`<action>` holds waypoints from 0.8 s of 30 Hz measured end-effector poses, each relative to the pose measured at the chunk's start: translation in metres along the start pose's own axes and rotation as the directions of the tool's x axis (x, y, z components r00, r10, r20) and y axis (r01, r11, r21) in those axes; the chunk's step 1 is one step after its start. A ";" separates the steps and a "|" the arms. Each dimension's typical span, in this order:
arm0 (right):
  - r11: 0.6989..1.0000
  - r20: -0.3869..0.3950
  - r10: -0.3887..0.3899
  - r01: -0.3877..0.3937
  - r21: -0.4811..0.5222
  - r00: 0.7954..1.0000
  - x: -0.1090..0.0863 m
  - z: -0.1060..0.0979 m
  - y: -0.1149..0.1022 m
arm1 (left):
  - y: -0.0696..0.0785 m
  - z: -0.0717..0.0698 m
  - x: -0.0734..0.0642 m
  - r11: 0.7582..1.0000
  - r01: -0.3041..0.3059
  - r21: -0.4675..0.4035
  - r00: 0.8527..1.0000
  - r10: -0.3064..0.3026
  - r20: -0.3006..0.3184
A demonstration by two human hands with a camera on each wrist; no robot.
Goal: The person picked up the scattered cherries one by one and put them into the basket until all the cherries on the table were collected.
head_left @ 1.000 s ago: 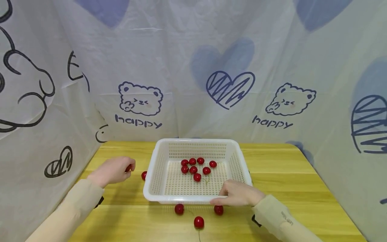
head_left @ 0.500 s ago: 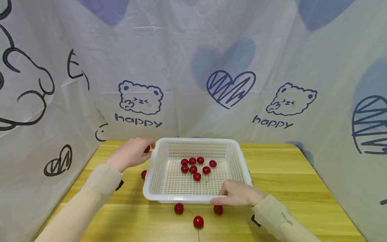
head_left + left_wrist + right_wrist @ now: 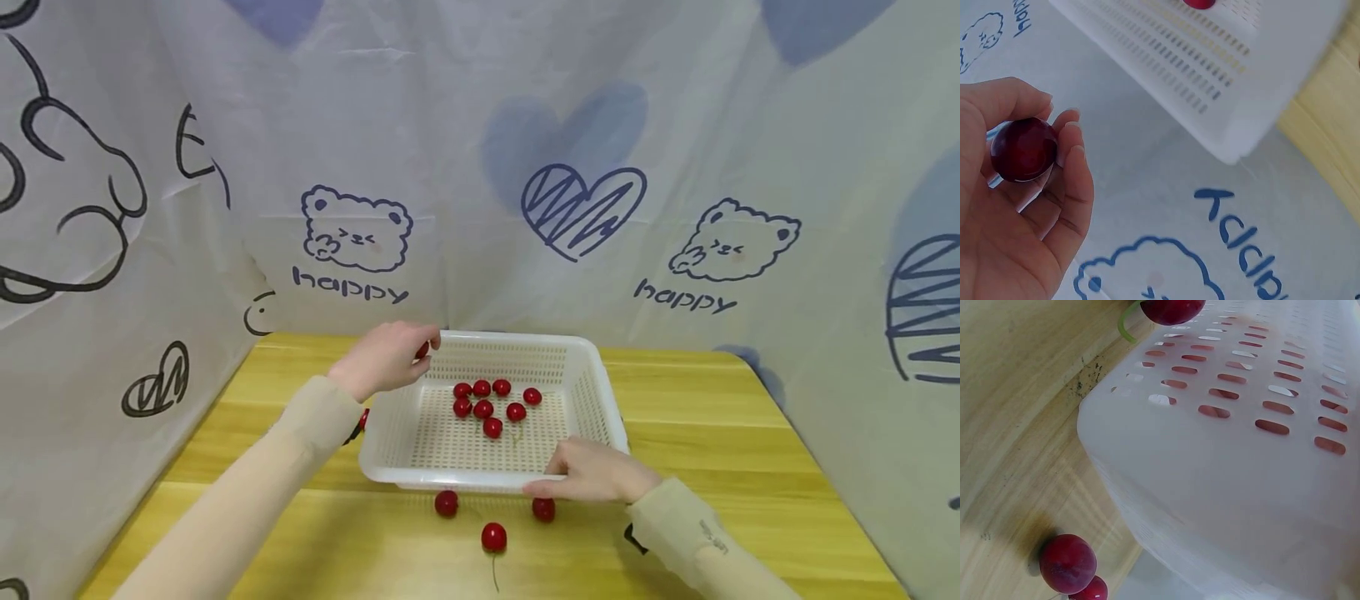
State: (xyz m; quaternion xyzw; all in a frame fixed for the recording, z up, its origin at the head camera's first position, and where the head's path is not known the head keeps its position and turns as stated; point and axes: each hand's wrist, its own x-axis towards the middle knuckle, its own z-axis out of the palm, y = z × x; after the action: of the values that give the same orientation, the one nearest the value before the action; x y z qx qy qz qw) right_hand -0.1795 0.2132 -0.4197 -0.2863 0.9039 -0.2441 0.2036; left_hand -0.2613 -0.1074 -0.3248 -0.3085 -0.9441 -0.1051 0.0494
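My left hand (image 3: 386, 358) pinches a dark red cherry (image 3: 1024, 150) between thumb and fingers, over the back left part of a white perforated plastic basket (image 3: 480, 477). Several cherries (image 3: 492, 427) lie grouped on the basket floor. With its thumb outside the front rim and fingers curled inside, my right hand (image 3: 596, 477) grips the basket near its front right corner. The right wrist view shows the basket wall (image 3: 1166, 469) close up; skin tones show through its slots.
On the yellow wood-grain table (image 3: 705, 433), three cherries lie in front of the basket, one with a long stem (image 3: 494, 537). Another cherry (image 3: 364, 419) sits at its left side, partly hidden by the left sleeve. A printed white cloth (image 3: 465, 167) hangs behind and at both sides.
My left hand has carried its cherry rightward and away from me, from left of the basket to over its back left part. My right hand keeps its hold on the rim.
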 end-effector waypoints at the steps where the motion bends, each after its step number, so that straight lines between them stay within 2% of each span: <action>1: 1.000 -0.002 0.001 -0.001 -0.003 1.000 0.000 0.000 0.000 | 0.002 0.001 0.002 1.000 -0.006 0.000 1.000 0.006 0.006; 4: 1.000 0.002 0.003 -0.003 -0.011 1.000 0.000 0.000 0.000 | 0.007 0.002 0.010 1.000 -0.015 -0.007 0.999 0.015 0.035; 12: 1.000 0.014 0.001 -0.001 -0.006 1.000 0.000 -0.002 -0.001 | 0.016 0.011 0.026 0.999 0.026 -0.044 0.996 -0.022 0.089; 18: 1.000 0.014 -0.004 0.005 -0.011 1.000 0.000 -0.002 0.001 | 0.018 0.024 0.036 0.998 0.060 -0.026 0.990 -0.056 0.131; 24: 1.000 0.019 -0.011 0.011 -0.008 1.000 0.001 -0.002 0.000 | 0.016 0.038 0.042 0.998 0.051 -0.024 0.989 -0.047 0.143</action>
State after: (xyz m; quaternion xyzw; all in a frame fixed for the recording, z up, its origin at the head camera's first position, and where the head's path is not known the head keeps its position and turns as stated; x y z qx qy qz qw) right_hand -0.1816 0.2135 -0.4181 -0.2944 0.9013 -0.2390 0.2097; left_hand -0.2862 -0.0622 -0.3520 -0.2928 -0.9509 -0.0969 -0.0249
